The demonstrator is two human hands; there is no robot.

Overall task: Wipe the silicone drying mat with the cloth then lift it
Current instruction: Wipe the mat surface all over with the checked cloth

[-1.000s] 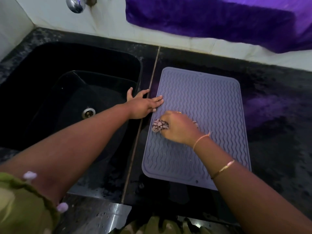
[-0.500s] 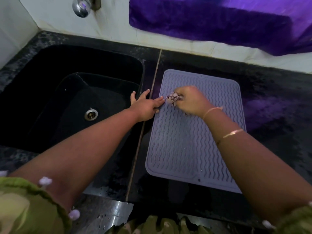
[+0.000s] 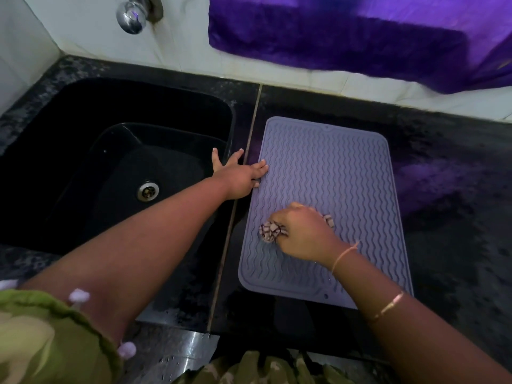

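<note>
Black speckled stone forms the desk (image 3: 448, 259) before us, backed by a white tiled wall (image 3: 83, 29) on which a purple drape (image 3: 346, 31) hangs at the upper right and a chrome tap (image 3: 130, 18) projects at the upper left. We note a black sink (image 3: 69, 112) set into the left half, with its metal drain (image 3: 147, 190) near the middle of the basin. We find the silicone drying mat (image 3: 332, 167), grey-lilac with wavy ribs, lying flat on the desk just right of the seam (image 3: 250, 145) that separates the sink slab from the desk; its long side runs away from us. Our left arm reaches diagonally across the sink's near right corner. The left grip (image 3: 239, 177) is palm down with fingers straight and spread: the fingertips (image 3: 262, 164) press on the mat's left edge, and the thumb points out over the sink. It holds nothing. Our right arm enters from the lower right, carrying a gold bangle (image 3: 388, 306) on the forearm and a thin thread band (image 3: 345, 254) at the wrist. The right grip (image 3: 304, 231) is knuckles up, fingers curled tightly round the cloth (image 3: 270, 230), a bunched brown-and-white patterned wad pressed against the mat's lower left part; cloth ends show on both sides of the fist. A green sleeve (image 3: 41, 336) covers our left upper arm.
</note>
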